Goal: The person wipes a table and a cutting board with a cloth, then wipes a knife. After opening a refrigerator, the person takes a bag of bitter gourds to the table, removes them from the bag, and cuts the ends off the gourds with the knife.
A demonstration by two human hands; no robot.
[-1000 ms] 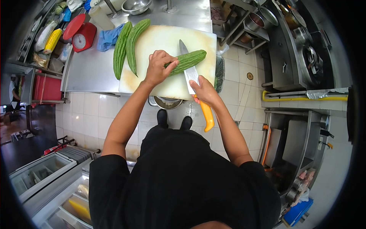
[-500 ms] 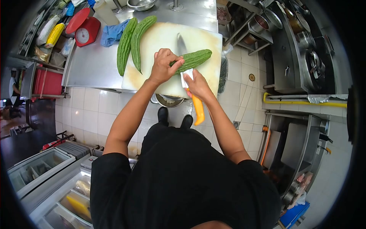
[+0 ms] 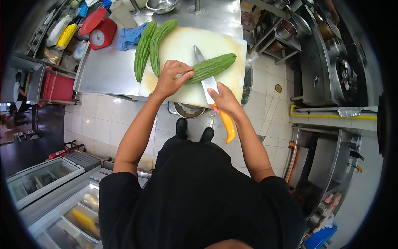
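A bitter melon (image 3: pixel 213 67) lies slantwise on the white cutting board (image 3: pixel 178 47). My left hand (image 3: pixel 171 78) grips its left end, thumb and fingertips closed on it. My right hand (image 3: pixel 225 99) is wrapped round a knife where the blade meets the yellow handle, and the handle juts out toward me past the board's near edge. The knife's blade (image 3: pixel 209 84) crosses the melon's left part, overlapped by it in this view, with the tip showing beyond. Two more bitter melons, an outer one (image 3: pixel 144 54) and an inner one (image 3: pixel 156 45), rest along the board's left side.
Left of the board, a blue cloth (image 3: pixel 132 36) and a red scale (image 3: pixel 101 35) sit on the steel counter (image 3: pixel 101 70). A metal bowl (image 3: pixel 161 5) stands at the back. Below the board's near edge is a metal pot (image 3: pixel 188 111). Stoves and pans line the right side.
The knife has come slightly toward me, its handle swinging right, and more of the blade shows below the melon. My left hand stays at the melon's end. The whole view has shifted a little.
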